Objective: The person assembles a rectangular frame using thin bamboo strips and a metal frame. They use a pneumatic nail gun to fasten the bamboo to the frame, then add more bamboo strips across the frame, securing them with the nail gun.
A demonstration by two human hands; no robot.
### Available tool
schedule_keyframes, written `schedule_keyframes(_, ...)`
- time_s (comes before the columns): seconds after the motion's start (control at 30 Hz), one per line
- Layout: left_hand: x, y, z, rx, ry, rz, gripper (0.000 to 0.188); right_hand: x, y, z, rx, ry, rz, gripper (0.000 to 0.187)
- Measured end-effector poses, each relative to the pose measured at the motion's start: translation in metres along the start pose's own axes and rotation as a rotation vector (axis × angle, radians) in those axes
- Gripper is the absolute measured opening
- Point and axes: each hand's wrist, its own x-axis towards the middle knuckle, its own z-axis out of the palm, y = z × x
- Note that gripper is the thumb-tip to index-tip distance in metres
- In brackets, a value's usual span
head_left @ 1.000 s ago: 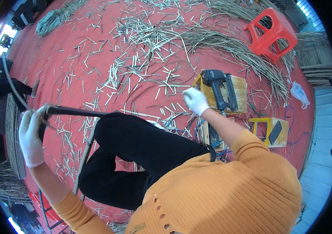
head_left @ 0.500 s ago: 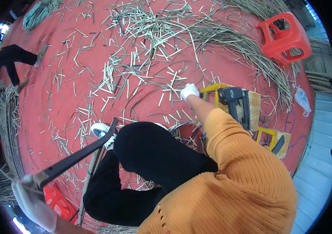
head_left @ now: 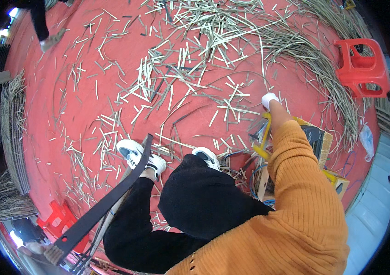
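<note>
My left hand (head_left: 39, 259), in a white glove at the lower left, is closed round the low end of a long, dark, slightly curved blade-like tool (head_left: 105, 207). That end looks tan and wrapped, with a small hole in the dark part above it; some of the fingers are blurred. The tool slants up past my left knee, its far tip near my shoe. Stretched ahead, my white-gloved right hand (head_left: 270, 100) appears closed on the near end of a thin pale strip (head_left: 262, 59). Below that hand is a yellow frame (head_left: 263, 144) beside a dark power tool (head_left: 313, 136).
Cut strips (head_left: 144, 75) litter the red floor covering (head_left: 80, 27). Long strips (head_left: 305, 52) lie bundled at the upper right, near a red plastic stool (head_left: 362, 68). Another red stool (head_left: 59, 217) is at lower left. Stacked woven panels (head_left: 13, 133) line the left side; a person's leg (head_left: 39, 20) shows beyond.
The view has shifted, so the floor and stools sit further right. My right hand has reached a little further out to the pale strip. My left hand and the blade-like tool sit lower.
</note>
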Motion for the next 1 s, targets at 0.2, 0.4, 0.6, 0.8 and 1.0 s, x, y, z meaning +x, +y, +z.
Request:
schedule_keyframes(0.2,0.005,0.005,0.020,0.223,0.038,0.120,0.041,-0.023,-0.017,-0.071,1.024,0.228,-0.346,0.033)
schedule_keyframes(0.4,-0.007,0.012,0.030,0.564,-0.014,0.488,0.031,-0.081,-0.002,-0.204,1.177,0.070,-0.592,0.008)
schedule_keyframes(0.6,-0.025,0.019,0.020,0.562,-0.082,0.583,0.031,-0.074,-0.024,-0.159,-0.029,0.420,-0.651,0.024)
schedule_keyframes(0.8,-0.036,0.020,0.008,0.222,-0.012,0.246,0.034,-0.080,-0.041,-0.025,0.032,0.112,-0.458,0.043)
schedule_keyframes(1.0,-0.038,0.035,0.011,-0.103,0.120,0.021,0.045,-0.058,-0.031,0.007,-0.177,0.194,-0.193,0.045)
